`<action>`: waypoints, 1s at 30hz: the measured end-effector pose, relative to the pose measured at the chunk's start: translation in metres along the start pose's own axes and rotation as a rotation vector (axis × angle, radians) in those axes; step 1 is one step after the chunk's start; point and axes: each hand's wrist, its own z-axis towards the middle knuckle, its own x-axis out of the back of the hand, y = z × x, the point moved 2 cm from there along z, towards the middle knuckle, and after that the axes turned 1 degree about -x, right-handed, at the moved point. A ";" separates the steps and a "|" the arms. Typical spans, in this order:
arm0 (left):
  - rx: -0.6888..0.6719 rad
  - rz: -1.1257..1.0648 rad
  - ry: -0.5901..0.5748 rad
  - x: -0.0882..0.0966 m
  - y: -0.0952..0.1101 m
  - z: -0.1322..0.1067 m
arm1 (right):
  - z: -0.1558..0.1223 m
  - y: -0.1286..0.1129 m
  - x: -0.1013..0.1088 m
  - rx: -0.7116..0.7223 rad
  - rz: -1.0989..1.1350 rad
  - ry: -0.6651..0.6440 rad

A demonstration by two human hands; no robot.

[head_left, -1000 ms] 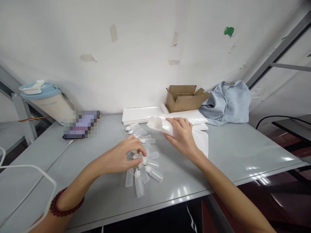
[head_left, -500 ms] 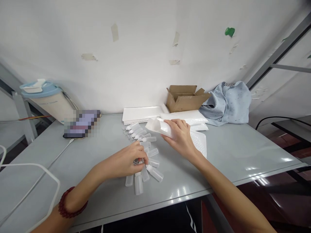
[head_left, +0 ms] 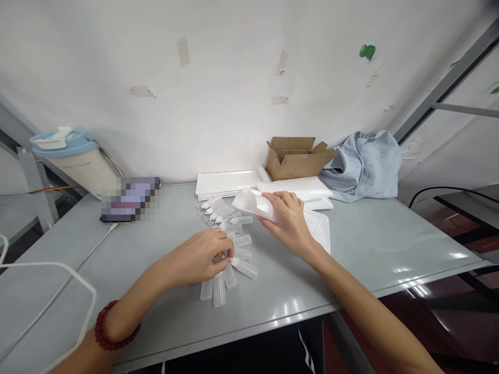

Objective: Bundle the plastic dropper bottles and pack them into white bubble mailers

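Note:
My left hand (head_left: 208, 254) is closed on the cap ends of a cluster of small clear plastic squeeze bottles (head_left: 219, 292), which fan out from under its fingers. How many of them it grips is hidden by the fingers. My right hand (head_left: 286, 218) holds a white bubble mailer (head_left: 253, 201), its open mouth facing left above the table. Behind the left hand lies a row of more capped bottles (head_left: 218, 210). Under my right wrist rests another bubble mailer (head_left: 319, 228) on the tabletop.
At the wall sit a stack of white flat packs (head_left: 228, 183), more mailers (head_left: 312, 188), an open cardboard box (head_left: 298, 162) and a light blue cloth (head_left: 366, 166). A phone (head_left: 132, 200) on a charging cable and a lidded tumbler (head_left: 78, 161) stand on the left.
My left hand has shifted slightly left and up, and the gripped bottles have moved with it. My right hand and its mailer stay almost in place.

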 end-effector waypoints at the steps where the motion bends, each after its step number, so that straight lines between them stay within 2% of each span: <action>1: 0.005 0.007 0.002 0.000 0.000 0.000 | 0.000 0.000 0.000 0.000 0.001 -0.003; 11: 0.009 0.017 -0.017 0.001 -0.003 -0.002 | 0.000 -0.002 0.000 -0.002 0.001 -0.018; 14: 0.030 -0.027 -0.035 0.002 -0.004 -0.004 | 0.000 -0.002 0.000 -0.003 0.000 -0.022; 17: 0.047 -0.111 -0.005 0.007 -0.006 -0.006 | -0.001 -0.002 0.001 -0.003 0.001 -0.023; 21: 0.074 -0.271 0.081 0.019 -0.006 -0.010 | -0.001 -0.002 0.000 0.001 -0.005 -0.034; 24: 0.114 -0.318 0.198 0.029 -0.007 -0.013 | -0.001 -0.003 0.000 0.021 -0.007 -0.052; 30: 0.159 -0.096 0.492 0.040 -0.019 -0.016 | -0.002 -0.003 -0.002 0.054 -0.010 -0.072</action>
